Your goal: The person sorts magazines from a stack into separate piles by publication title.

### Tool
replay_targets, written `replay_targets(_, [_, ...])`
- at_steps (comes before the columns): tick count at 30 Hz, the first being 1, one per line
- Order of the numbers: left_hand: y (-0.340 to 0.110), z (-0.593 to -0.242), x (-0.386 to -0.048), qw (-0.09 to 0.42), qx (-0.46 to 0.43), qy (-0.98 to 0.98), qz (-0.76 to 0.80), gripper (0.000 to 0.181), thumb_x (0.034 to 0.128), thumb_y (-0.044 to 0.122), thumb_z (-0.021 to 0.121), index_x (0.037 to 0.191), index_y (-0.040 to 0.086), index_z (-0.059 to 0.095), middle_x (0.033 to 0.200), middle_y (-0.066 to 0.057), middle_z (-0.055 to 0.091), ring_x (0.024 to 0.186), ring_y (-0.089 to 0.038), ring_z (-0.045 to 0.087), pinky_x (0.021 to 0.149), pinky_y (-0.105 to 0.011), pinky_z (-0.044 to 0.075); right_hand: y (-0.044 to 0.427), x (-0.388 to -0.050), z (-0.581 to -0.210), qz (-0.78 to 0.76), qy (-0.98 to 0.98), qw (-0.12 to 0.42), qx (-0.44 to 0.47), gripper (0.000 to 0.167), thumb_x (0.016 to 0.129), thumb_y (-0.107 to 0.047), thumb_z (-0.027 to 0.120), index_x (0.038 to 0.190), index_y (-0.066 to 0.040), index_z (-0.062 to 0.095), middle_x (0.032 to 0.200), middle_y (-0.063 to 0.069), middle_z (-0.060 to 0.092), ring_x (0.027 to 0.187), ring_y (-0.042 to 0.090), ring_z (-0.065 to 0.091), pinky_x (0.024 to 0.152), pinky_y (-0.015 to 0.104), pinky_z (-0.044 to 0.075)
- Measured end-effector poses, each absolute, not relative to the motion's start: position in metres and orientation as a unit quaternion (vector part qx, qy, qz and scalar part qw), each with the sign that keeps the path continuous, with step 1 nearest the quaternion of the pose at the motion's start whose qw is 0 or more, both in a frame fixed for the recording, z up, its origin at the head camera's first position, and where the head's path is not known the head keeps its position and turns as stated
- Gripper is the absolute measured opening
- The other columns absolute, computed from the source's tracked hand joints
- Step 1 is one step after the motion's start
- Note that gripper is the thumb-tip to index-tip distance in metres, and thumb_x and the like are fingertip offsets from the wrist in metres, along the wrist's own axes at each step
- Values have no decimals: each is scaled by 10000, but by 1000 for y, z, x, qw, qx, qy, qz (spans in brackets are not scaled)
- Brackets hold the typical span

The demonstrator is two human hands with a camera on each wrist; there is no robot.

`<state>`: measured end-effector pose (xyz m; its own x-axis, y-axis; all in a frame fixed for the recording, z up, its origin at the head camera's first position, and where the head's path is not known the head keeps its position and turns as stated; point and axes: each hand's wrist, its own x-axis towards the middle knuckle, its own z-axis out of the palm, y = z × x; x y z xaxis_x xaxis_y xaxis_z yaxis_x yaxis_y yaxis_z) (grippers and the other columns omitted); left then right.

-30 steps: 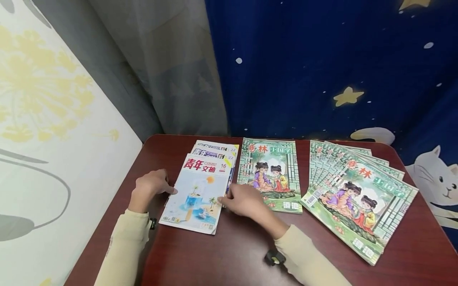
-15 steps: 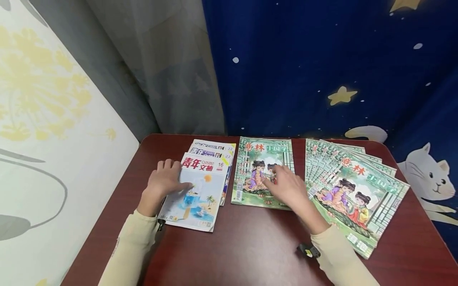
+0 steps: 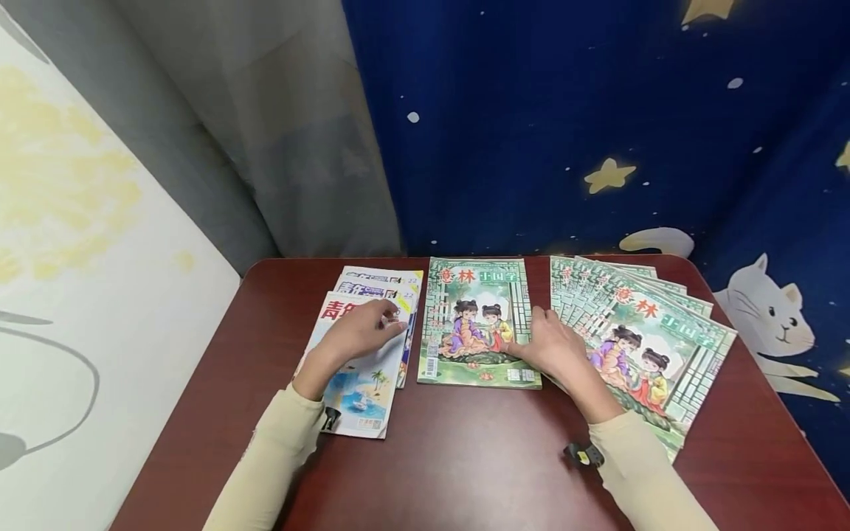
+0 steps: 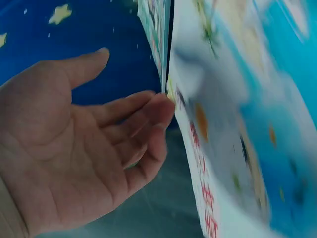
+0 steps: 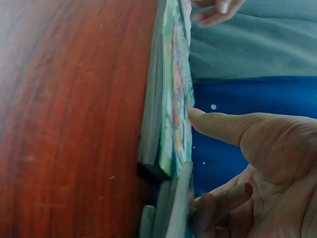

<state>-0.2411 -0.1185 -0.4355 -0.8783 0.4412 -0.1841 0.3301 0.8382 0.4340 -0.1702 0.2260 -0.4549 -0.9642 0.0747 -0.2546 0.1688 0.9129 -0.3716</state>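
Observation:
My left hand (image 3: 355,332) is over a magazine with a white and blue beach cover (image 3: 361,391), which lies on top of other magazines with purple titles (image 3: 372,288). In the left wrist view its fingers (image 4: 148,153) bend loosely near the magazine's edge, with nothing between them and the thumb. At the right edge of the middle green magazine stack (image 3: 468,372) is my right hand (image 3: 556,345). Its extended thumb (image 5: 218,124) meets the cover, while the other fingers lie between this stack and the fanned green magazines (image 3: 664,354); whether they touch either is unclear.
All the magazines lie on a dark red wooden table (image 3: 451,464). Behind it hang a grey curtain (image 3: 312,177) and a blue starry curtain (image 3: 498,177). A white patterned wall (image 3: 86,295) borders the left side.
The left hand has moved from the beach-cover magazine's left edge across to its upper right. The right hand has left that magazine and gone right to the middle stack's right edge.

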Motion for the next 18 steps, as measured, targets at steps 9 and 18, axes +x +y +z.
replay_targets(9, [-85,-444,-236,180,233,942,162,541,1058,458,608,1373,23,676,1345,-189,677,1146,-295,669,995,-499,535,224,-166,-457,-215,969,113,44,1078,927,-544,746,1612,113,236,1579,368,430,1398,550,504,1100,661,453])
replay_targets(18, [-77,-452,-230,190,263,930,174,411,1059,438,611,1165,58,730,1040,-96,679,894,-209,605,791,-401,490,213,-160,-461,-192,973,125,16,1092,916,-563,761,1649,41,222,1644,390,300,1431,592,447,1119,702,418])
